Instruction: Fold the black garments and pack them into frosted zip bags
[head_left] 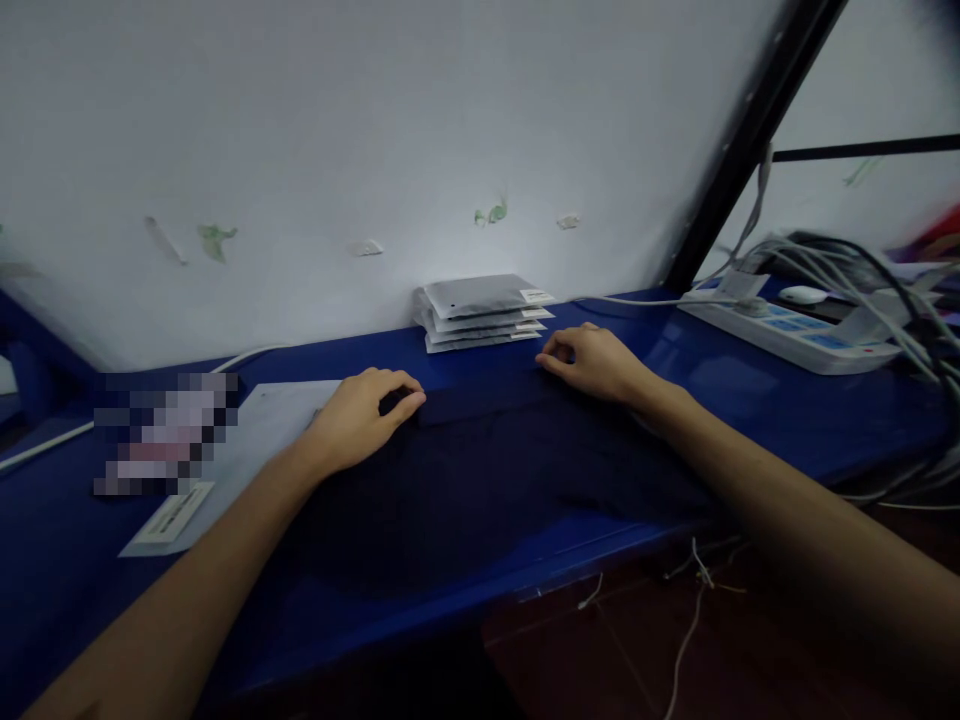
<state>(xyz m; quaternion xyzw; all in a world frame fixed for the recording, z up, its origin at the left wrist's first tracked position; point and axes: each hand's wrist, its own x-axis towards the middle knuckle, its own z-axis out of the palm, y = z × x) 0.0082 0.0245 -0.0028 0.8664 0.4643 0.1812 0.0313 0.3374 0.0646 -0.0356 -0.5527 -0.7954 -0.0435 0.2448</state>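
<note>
A black cloth, likely a garment, lies spread on the blue table in front of me. My left hand is at its far left part, thumb and fingers curled together with dark fabric between them. Over the far right part, my right hand is closed in a pinch. What lies between its fingertips is hard to see in the dim light; it seems to be the same cloth. Partly under my left forearm lies a flat grey plastic mailing bag with a white label.
Several packed grey bags are stacked by the wall. A pixelated object rests at the left on the flat bag. To the right are a white power strip, tangled cables and a white mouse. Loose wires hang below the table's front edge.
</note>
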